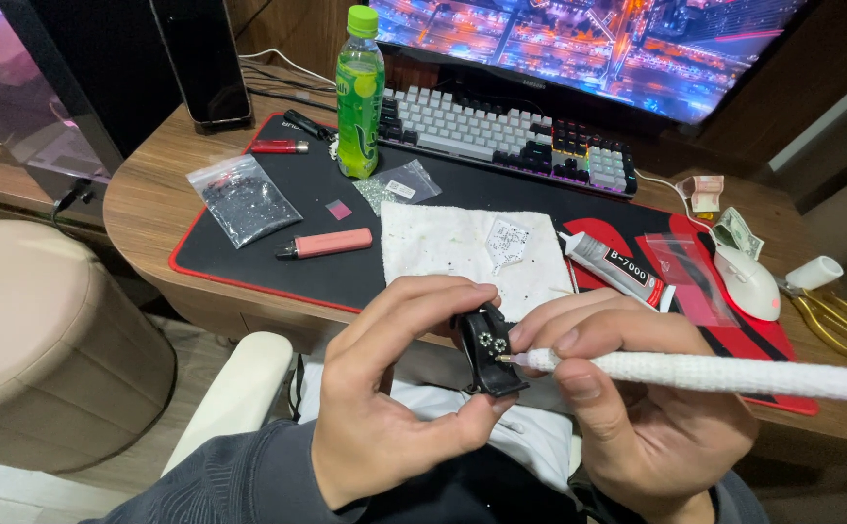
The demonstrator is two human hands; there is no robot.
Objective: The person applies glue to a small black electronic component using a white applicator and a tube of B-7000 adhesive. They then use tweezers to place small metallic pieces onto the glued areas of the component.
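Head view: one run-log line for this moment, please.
left hand: pinches small black plastic piece | right hand: holds white wrapped pen tool, tip on piece | white cloth on desk

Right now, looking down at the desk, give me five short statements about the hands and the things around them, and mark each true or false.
1. The left hand holds a small black piece between thumb and fingers. True.
2. The right hand holds scissors. False: it holds a white wrapped pen-like tool, tip at the black piece.
3. The green bottle lies on its side. False: it stands upright, in front of the keyboard.
4. A white cloth lies on the black desk mat. True.
5. The glue tube lies left of the cloth. False: it lies to its right.
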